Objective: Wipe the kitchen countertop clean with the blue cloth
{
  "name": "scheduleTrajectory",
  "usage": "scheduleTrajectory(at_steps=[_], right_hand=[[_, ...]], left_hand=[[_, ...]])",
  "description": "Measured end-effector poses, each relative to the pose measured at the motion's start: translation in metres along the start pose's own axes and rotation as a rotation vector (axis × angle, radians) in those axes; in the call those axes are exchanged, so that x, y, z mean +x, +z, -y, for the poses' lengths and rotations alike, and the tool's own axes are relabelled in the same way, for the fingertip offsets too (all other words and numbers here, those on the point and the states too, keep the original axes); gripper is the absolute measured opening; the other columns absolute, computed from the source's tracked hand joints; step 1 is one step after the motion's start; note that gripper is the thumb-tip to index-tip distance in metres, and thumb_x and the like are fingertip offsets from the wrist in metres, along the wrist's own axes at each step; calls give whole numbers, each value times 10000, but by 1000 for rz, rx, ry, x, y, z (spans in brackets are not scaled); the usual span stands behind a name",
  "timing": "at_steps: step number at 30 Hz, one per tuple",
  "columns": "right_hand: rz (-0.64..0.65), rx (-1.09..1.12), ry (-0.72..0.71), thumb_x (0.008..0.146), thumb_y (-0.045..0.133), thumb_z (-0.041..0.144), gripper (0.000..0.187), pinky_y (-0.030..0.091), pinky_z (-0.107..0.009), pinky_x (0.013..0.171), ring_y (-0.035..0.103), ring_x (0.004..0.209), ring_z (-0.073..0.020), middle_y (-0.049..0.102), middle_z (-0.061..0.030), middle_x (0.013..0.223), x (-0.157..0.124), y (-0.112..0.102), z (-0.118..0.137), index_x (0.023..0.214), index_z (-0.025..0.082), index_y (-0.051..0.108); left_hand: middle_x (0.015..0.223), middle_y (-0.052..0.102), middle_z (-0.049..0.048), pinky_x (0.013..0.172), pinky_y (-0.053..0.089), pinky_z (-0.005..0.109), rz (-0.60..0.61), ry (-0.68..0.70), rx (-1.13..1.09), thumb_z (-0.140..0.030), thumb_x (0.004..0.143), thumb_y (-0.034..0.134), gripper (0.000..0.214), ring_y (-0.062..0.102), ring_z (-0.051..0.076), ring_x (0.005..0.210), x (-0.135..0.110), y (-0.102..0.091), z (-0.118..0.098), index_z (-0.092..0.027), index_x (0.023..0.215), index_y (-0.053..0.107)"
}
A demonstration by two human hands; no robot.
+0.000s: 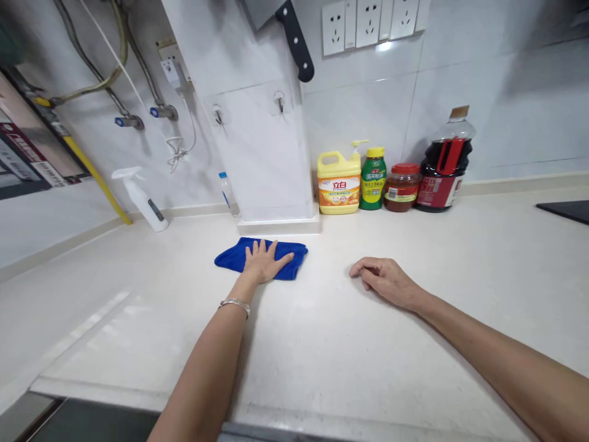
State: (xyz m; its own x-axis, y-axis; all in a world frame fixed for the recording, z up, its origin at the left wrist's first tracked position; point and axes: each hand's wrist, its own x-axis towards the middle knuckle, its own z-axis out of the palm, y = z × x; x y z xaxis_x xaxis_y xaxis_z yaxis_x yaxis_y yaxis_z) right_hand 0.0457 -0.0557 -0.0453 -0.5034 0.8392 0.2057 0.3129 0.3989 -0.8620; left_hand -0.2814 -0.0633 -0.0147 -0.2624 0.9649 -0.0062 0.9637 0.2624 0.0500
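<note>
A folded blue cloth [230, 255] lies flat on the white countertop [294, 350], just in front of the boxed-in pillar. My left hand [263, 261] presses down on it, palm down with fingers spread; a silver bracelet circles that wrist. Some of the cloth is covered by the hand. To the right, apart from the cloth, my right hand [386, 279] is over the counter with its fingers curled in loosely. Nothing shows in its grasp.
Along the back wall stand a yellow detergent jug [339, 187], a green sauce bottle [372, 178], a red-lidded jar [402, 187] and a large dark bottle [444, 166]. A white spray bottle [142, 199] stands left. Overhead hangs a cleaver [294, 40].
</note>
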Motion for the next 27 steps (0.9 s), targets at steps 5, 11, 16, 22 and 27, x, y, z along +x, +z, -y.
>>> scheduleTrajectory(at_steps=[5,11,16,22,27], right_hand=[[22,16,23,815,523,422,333,333,-258,539,447,561,-119,593,9,619,-3,-1,-1,944,191,725],[21,-17,40,862,544,470,338,329,-259,545,450,580,-118,593,7,651,-7,-4,-2,983,213,728],[26,-77,70,865,563,550,389,345,-271,551,463,593,-131,609,-3,688,-10,-6,-5,1016,233,730],[-8,-103,51,843,584,607,405,382,-340,591,489,621,-175,643,-60,769,-11,-6,-12,987,264,745],[15,-145,27,876,540,508,294,331,-380,570,438,581,-186,612,-81,699,-6,-4,-19,969,313,739]], left_hand=[[1702,149,188,1272,72,587,-6,-51,12,-879,849,189,1002,62,374,1584,27,-2,44,-242,1620,243],[1703,190,151,1276,123,564,-31,-111,32,-852,865,183,958,110,357,1583,40,-6,107,-259,1612,273],[1687,254,139,1243,174,633,-47,-217,56,-806,884,176,918,155,399,1567,20,-8,177,-257,1613,275],[1666,313,131,1219,224,637,-58,-362,95,-760,901,190,861,212,402,1548,-44,-12,244,-275,1603,304],[1662,290,192,1196,267,632,-53,-463,137,-739,916,184,871,225,422,1541,-99,-14,255,-219,1604,304]])
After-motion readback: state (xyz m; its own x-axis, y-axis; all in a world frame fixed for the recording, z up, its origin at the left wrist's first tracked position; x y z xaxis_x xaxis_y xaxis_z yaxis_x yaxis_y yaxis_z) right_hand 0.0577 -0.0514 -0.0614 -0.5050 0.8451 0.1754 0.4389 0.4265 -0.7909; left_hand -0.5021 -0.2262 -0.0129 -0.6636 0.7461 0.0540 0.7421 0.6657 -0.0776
